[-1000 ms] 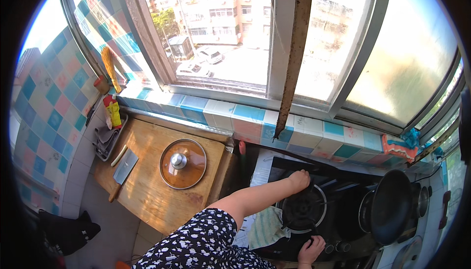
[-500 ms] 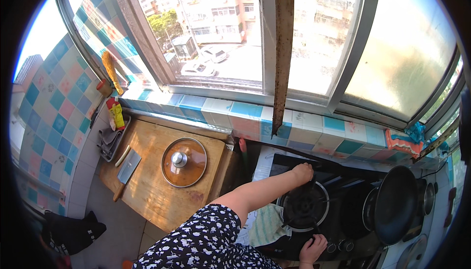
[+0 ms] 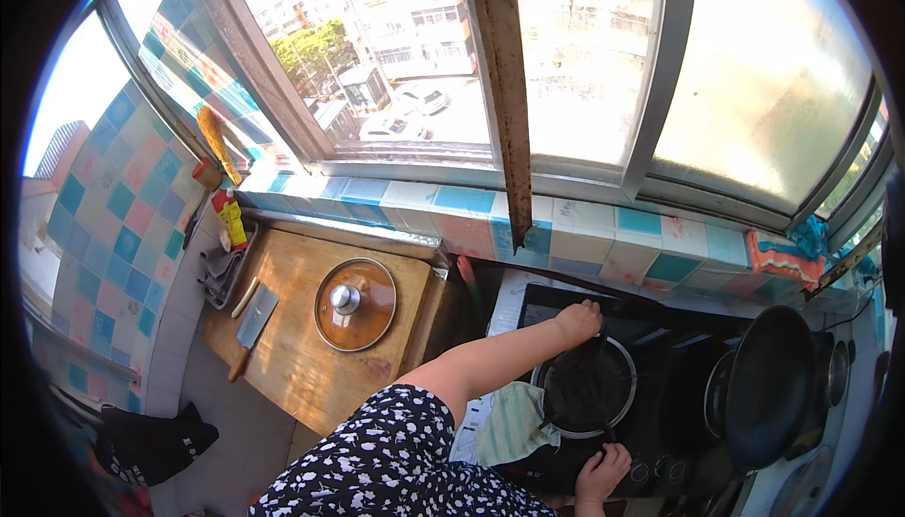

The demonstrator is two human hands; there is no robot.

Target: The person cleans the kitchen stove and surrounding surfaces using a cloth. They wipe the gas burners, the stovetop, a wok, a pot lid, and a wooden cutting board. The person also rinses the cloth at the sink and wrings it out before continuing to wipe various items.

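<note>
My left hand (image 3: 578, 323) reaches over the gas stove to the far side of the left burner, its fingers closed on a dark prong of the black pot support (image 3: 586, 387). At the near side my right hand (image 3: 604, 472) has its fingers curled at another prong of the support. The support sits over the burner's silver ring (image 3: 630, 408); its middle is dark and hard to make out. Beside the ring a pale green striped cloth (image 3: 514, 426) lies over the stove's left edge. A black wok (image 3: 771, 390) stands tilted over the right burner.
Left of the stove, a wooden board (image 3: 292, 328) carries a glass lid (image 3: 356, 317) and a cleaver (image 3: 256, 319). A grey tray (image 3: 223, 277) stands by the tiled wall. A rusty bar (image 3: 509, 140) hangs before the window. An orange cloth (image 3: 785, 258) rests on the tiled sill.
The view has shifted slightly. The pot support's prongs stand out less over the burner than before. Both hands stay at its far and near sides.
</note>
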